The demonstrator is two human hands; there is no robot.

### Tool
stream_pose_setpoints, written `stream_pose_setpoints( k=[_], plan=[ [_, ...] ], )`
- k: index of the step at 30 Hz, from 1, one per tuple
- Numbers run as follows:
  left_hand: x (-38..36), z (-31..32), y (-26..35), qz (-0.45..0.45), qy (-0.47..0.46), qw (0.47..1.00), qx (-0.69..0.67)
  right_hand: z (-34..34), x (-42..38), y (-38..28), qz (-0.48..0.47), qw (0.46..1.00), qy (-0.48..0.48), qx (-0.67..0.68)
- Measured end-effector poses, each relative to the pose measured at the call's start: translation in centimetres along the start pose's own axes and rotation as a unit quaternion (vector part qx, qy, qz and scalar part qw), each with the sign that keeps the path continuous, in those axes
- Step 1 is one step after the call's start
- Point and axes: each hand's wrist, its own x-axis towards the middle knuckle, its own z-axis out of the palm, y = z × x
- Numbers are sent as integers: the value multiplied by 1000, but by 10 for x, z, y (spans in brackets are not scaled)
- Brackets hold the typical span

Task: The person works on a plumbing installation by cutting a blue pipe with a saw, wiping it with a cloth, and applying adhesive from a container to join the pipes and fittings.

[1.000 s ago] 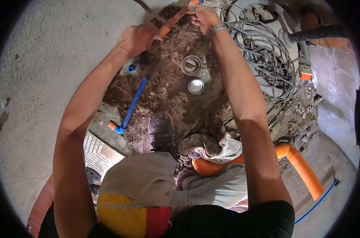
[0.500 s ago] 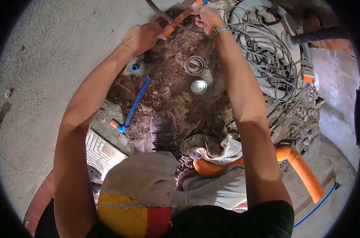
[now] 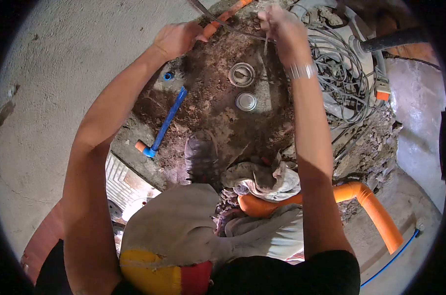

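My left hand is closed around the lower end of a thin orange pipe at the top of the view. The pipe slants up to the right and leaves the frame. To the right of it hangs my right hand, smeared by motion and apart from the pipe; its fingers are too blurred to read. A dark cable crosses in front of the pipe and runs toward the right hand. Below the hands, an open round tin and a round metal lid lie on the dirt.
A blue pipe with an orange-ended elbow lies at left, near a blue fitting. Coiled grey cable lies at upper right. A thick orange pipe bends at lower right, beside a dirty cloth. A concrete wall stands left.
My right hand has let go of the orange pipe's upper part and moved right and slightly down. My left hand stays on the lower end, a little higher in view.
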Motion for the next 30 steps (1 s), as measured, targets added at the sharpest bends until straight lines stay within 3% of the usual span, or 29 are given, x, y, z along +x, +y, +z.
stream_pose_setpoints(
  k=[3,5,7,8,10,12,14,16,18,20,25,27,28,30],
  plan=[
    [-2,4,-2,31,38,999,7,9,-119,-23,95,994,4,-51],
    [-2,-7,5,60,25,997,35,11,-195,-5,112,978,-108,-136],
    [0,-5,5,43,6,998,37,14,-265,24,252,952,-175,-14],
    [1,-4,2,22,-14,999,42,14,-301,54,295,935,-195,-43],
    [1,0,-4,65,-15,996,63,31,-370,106,241,955,-170,16],
    [-1,1,-5,108,-20,990,87,48,-378,100,250,946,-203,-46],
    [0,1,0,63,2,992,106,55,-378,101,257,934,-224,-104],
    [-1,3,-2,88,5,990,109,54,-376,104,93,958,-246,-115],
    [3,2,-4,115,13,987,109,50,-374,106,113,957,-243,-109],
    [0,4,-2,70,15,988,140,49,-376,110,140,954,-245,-103],
    [-1,5,-3,78,16,984,160,40,-358,99,144,945,-263,-129],
    [-3,2,-2,73,21,983,168,25,-318,62,94,920,-173,-338],
    [-2,-3,5,63,3,986,155,13,-295,67,0,948,-58,-313],
    [-1,-6,10,54,-8,988,143,-4,-230,54,-139,899,81,-407]
  ],
)
